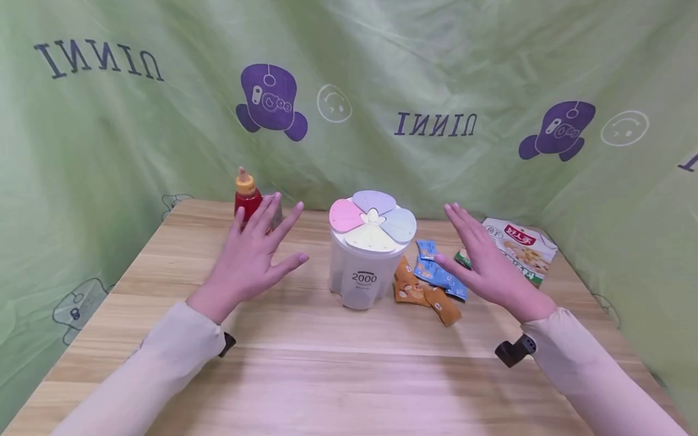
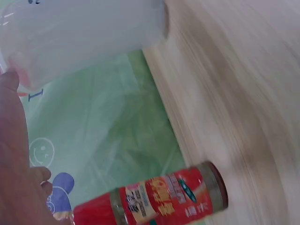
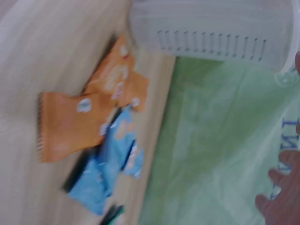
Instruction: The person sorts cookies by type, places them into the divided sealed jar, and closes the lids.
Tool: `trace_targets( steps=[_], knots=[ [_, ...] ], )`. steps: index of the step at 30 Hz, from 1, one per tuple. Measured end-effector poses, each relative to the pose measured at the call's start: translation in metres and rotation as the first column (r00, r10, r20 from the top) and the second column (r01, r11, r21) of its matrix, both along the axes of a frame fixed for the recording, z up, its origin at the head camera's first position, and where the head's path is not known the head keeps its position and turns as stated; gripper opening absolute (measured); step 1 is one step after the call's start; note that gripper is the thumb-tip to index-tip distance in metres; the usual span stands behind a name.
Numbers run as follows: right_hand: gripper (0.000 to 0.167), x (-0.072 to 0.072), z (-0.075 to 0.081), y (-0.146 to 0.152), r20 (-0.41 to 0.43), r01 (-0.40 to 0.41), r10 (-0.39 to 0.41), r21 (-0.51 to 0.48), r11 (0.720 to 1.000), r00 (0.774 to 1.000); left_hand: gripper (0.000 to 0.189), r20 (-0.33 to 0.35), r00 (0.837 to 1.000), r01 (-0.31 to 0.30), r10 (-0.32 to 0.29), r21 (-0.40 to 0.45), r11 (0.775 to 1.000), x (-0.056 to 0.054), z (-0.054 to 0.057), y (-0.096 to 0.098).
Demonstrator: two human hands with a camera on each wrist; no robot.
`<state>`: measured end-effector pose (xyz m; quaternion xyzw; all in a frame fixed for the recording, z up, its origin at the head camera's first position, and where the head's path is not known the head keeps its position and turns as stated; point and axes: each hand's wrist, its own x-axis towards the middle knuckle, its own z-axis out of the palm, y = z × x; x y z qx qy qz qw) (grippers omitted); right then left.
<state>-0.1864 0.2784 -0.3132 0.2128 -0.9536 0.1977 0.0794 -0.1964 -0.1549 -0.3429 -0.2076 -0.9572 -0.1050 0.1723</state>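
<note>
A clear plastic storage canister (image 1: 364, 275) marked 2000 stands upright on the table, topped by a lid of pink, lilac, blue and cream petal flaps (image 1: 372, 220). To its left, my left hand (image 1: 251, 257) hovers with fingers spread, holding nothing. My right hand (image 1: 485, 266) is raised on the other side, fingers straight and thumb apart, also without anything in it. Beneath and beside the right hand lie orange sachets (image 3: 77, 124) and blue sachets (image 3: 103, 164). Behind the left fingers stands a red bottle (image 1: 248, 198) with a yellow cap, partly hidden.
A white snack bag (image 1: 526, 248) with a red logo lies at the table's right rear. In the left wrist view, a red-labelled jar (image 2: 164, 199) stands near the back edge. Green printed cloth (image 1: 360, 151) hangs behind the wooden table (image 1: 349, 375).
</note>
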Motion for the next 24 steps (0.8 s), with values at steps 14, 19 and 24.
trace_targets(
  steps=[14, 19, 24],
  knots=[
    [0.07, 0.002, 0.03, -0.053, -0.271, -0.368, 0.343, -0.045, 0.929, 0.899, 0.083, -0.029, 0.942, 0.326, -0.335, 0.331, 0.886, 0.0, 0.02, 0.037],
    [0.065, 0.002, 0.034, -0.064, -0.336, -0.383, 0.355, -0.018, 0.923, 0.872, 0.074, -0.087, 0.907, 0.419, -0.413, 0.287, 0.861, -0.001, 0.028, 0.051],
    [0.057, 0.002, 0.035, -0.073, -0.346, -0.397, 0.368, -0.014, 0.918, 0.863, 0.065, -0.141, 0.874, 0.485, -0.464, 0.207, 0.85, -0.004, 0.033, 0.057]
  ],
)
